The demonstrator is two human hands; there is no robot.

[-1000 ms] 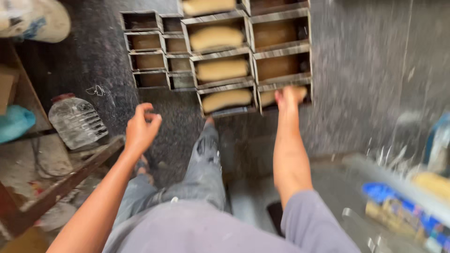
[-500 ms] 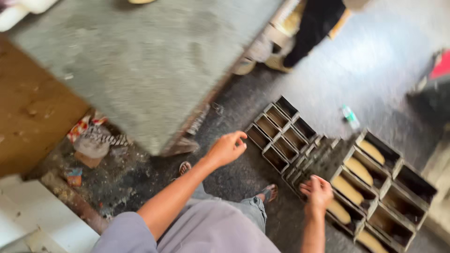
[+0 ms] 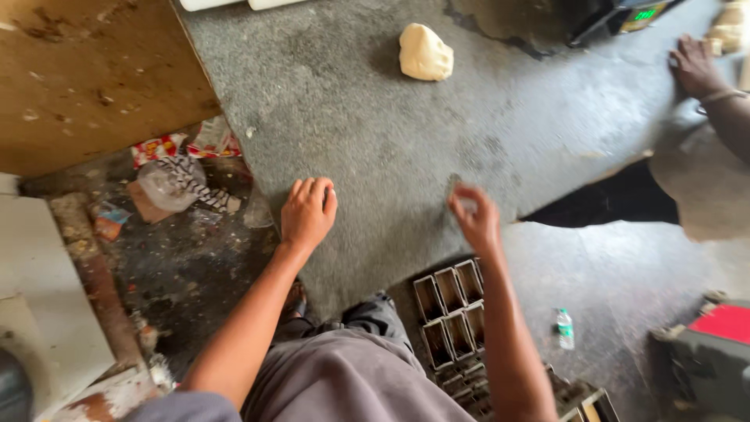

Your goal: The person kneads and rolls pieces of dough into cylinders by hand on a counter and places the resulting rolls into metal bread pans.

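Dough point(image 3: 425, 52), one pale lump, lies at the upper middle of the frame on the grey table point(image 3: 375, 148), well apart from both hands. Nearest, at the lower middle, empty loaf tins point(image 3: 451, 309) sit on the floor. Above them the left hand point(image 3: 308, 212) rests on the table, fingers together and curled; the right hand point(image 3: 475, 219) hovers, blurred, fingers loosely spread, holding nothing. Reaching the lump seemingly calls for a long stretch. Another person's hand point(image 3: 694, 66) rests at the upper right.
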